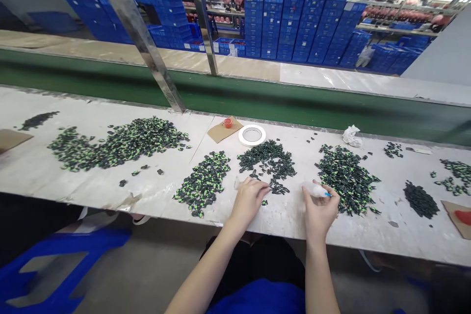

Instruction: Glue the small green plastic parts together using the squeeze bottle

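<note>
My left hand [250, 197] is over the bench with its fingers drawn together at the near edge of a pile of small black parts [270, 154]. Whatever those fingers may pinch is too small to make out. A black and green piece [264, 202] lies just below the fingertips. In my right hand [321, 211] is a small white squeeze bottle [315, 190] with a blue tip, lying sideways between thumb and fingers. Beside that hand spreads a heap of black and green parts [346, 176]. Another such heap [204, 181] lies left of my left hand.
Behind the piles are a roll of white tape [252, 135], cardboard [217, 132] bearing a red cap [228, 122], and crumpled tissue [352, 136]. A larger heap [125, 142] covers the left bench. A metal post [143, 44] rises at the back; a blue stool [69, 260] stands lower left.
</note>
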`<action>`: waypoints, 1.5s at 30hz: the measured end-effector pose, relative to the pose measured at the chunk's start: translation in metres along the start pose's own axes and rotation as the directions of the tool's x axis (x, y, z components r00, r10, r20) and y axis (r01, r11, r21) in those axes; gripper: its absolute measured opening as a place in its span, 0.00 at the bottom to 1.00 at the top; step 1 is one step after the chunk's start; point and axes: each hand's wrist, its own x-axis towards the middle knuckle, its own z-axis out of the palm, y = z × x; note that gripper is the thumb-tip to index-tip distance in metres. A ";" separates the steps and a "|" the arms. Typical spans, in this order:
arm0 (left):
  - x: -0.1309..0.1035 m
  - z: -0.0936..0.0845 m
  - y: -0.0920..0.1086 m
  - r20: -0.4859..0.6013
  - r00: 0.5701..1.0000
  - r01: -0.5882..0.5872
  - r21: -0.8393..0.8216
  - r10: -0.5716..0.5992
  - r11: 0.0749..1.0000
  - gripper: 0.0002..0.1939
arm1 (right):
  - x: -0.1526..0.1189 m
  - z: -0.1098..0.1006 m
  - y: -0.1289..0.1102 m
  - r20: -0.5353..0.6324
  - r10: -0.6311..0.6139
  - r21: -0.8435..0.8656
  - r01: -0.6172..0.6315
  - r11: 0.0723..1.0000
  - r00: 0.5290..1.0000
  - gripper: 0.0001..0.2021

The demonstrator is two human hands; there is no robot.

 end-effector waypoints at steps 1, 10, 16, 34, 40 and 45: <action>0.003 0.003 0.000 0.022 1.000 -0.016 0.014 0.016 1.000 0.06 | 0.002 0.000 0.002 0.023 0.003 -0.045 -0.002 0.999 1.000 0.27; 0.010 0.001 0.005 0.098 0.991 -0.085 -0.021 0.087 0.996 0.09 | -0.002 0.000 0.000 0.020 -0.165 -0.407 0.159 0.899 0.986 0.34; -0.002 -0.017 0.023 0.050 0.999 0.043 -0.485 -0.021 0.874 0.07 | -0.040 -0.001 -0.017 0.151 -0.152 -0.150 0.174 0.973 0.977 0.19; -0.039 0.000 -0.003 -0.104 0.995 -0.003 -0.057 -0.003 0.998 0.06 | -0.045 0.010 -0.004 0.425 0.281 -0.057 -0.284 0.957 0.861 0.17; -0.034 0.001 0.005 -0.108 0.992 0.039 -0.207 -0.063 0.978 0.07 | -0.055 0.012 -0.002 0.444 0.217 -0.116 -0.184 0.976 0.869 0.13; -0.037 -0.004 0.010 -0.092 0.976 0.150 -0.377 -0.198 0.914 0.06 | -0.058 0.016 -0.006 0.496 0.214 -0.031 -0.229 0.973 0.842 0.14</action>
